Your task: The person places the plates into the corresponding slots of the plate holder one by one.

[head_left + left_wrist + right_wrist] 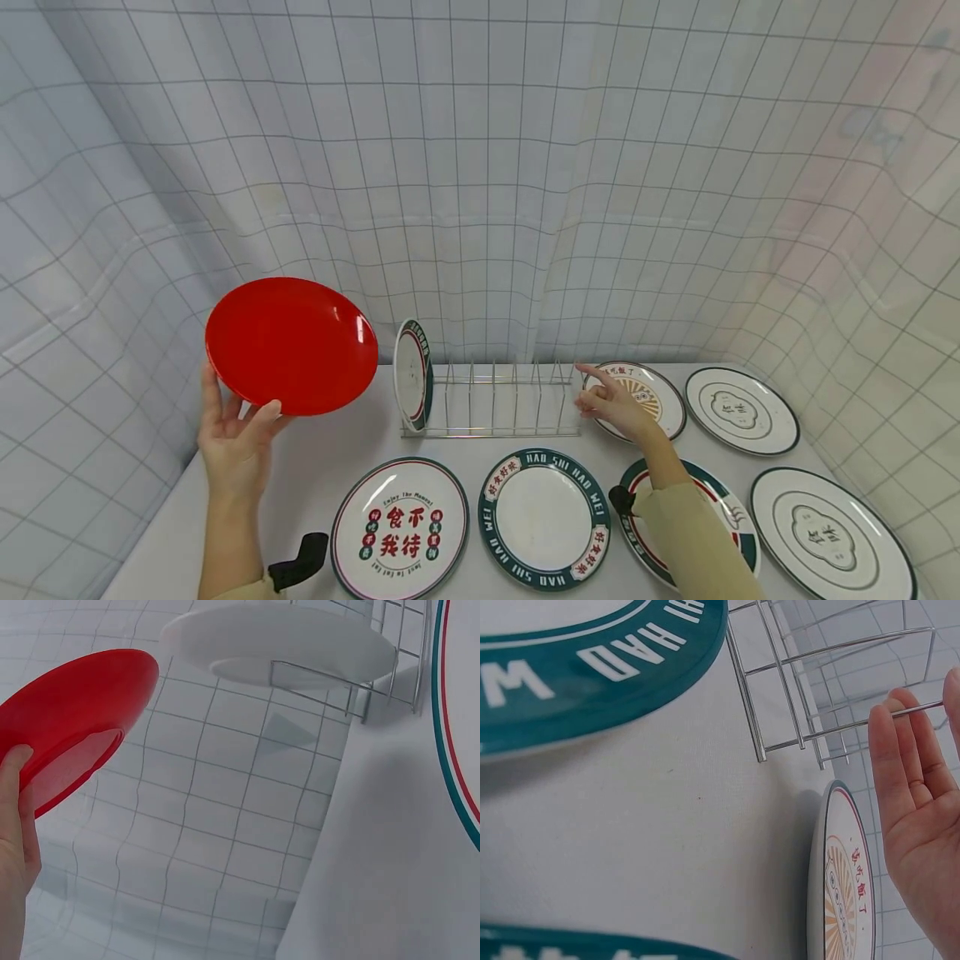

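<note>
1. At the left of the white table (pixel 315 475), the left hand (pixel 238 446) holds a glossy red plate (pixel 292 346) by its rim, tilted and raised clear of the surface. The thumb lies on the near edge and the other fingers, somewhat spread, reach behind; the left wrist view shows the plate's foot ring.
2. At the right end of the wire dish rack (pixel 491 433), the right hand (pixel 617 407) pinches a wire between thumb and fingers, the fingers gathered close behind it.
3. Inside the rack's left end, a green-rimmed plate (pixel 410 379) stands nearly upright.
4. Just right of the rack, partly behind the right hand, is a sunburst plate (pixel 651 396).
5. Along the front lie an "Enjoy The Moment" plate (pixel 401 529), a "HAO SHI HAO WEI" plate (pixel 543 517) and a red-and-green-banded plate (pixel 727 510), the last partly covered by the right sleeve (pixel 690 533).
6. Farther right are two dark-edged white plates with outlined emblems, a rear one (pixel 742 410) and a front one (pixel 832 533).
7. Behind everything hangs a grid-patterned curtain (pixel 480 150).
</note>
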Demonstrator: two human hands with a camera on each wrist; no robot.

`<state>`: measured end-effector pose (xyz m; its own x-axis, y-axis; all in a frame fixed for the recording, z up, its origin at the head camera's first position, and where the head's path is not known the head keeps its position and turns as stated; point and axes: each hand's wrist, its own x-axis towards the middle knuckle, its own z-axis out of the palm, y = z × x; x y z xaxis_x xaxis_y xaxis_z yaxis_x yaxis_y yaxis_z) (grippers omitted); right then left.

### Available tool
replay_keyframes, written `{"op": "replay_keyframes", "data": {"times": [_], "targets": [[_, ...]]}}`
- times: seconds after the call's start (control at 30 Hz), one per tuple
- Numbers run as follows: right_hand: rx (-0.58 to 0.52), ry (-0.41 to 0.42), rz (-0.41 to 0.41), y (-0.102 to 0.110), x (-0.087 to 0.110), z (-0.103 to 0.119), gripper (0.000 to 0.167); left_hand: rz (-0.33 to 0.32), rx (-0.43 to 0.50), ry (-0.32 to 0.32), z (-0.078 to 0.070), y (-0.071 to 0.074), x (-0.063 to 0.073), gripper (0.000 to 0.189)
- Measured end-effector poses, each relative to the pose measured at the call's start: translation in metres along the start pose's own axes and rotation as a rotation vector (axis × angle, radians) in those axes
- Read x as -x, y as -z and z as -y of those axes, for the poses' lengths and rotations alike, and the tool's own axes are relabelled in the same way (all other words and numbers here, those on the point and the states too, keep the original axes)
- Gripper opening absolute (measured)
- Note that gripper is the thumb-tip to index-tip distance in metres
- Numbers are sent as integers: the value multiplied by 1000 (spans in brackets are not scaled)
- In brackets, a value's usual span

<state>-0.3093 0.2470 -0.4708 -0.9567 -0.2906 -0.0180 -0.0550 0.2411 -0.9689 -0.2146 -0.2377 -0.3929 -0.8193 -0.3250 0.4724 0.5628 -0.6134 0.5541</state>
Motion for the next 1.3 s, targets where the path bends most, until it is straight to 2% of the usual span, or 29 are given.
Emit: {"op": "replay_keyframes", "data": {"times": [0.07, 0.13, 0.23, 0.4, 0.5, 0.6, 0.7, 0.87, 1.07, 1.3], "targets": [[-4, 4, 1, 0, 0, 1, 57, 51, 44, 2, 1, -4, 1, 79], [-9, 6, 1, 0, 1, 1, 56, 87, 44, 7, 1, -8, 2, 79], [-10, 7, 2, -1, 1, 2, 56, 130, -2, 8, 3, -14, 3, 78], [-2, 1, 1, 0, 0, 1, 56, 152, -109, 20, 6, -23, 4, 79], [-2, 1, 0, 0, -1, 0, 56, 186, -172, 20, 9, -27, 4, 81], [-2, 2, -5, 0, -1, 0, 56, 262, -170, 1, 15, -30, 4, 83], [0, 3, -11, -1, -1, 0, 56, 336, -212, -35, 21, -31, 5, 82], [-10, 3, -13, -1, -1, -1, 56, 411, -297, -77, 32, -35, 7, 80], [-14, 4, -12, -1, -1, 1, 56, 475, -324, -81, 42, -39, 11, 83], [-16, 7, -10, -2, 0, 0, 55, 493, -395, -112, 53, -40, 17, 82]]}}
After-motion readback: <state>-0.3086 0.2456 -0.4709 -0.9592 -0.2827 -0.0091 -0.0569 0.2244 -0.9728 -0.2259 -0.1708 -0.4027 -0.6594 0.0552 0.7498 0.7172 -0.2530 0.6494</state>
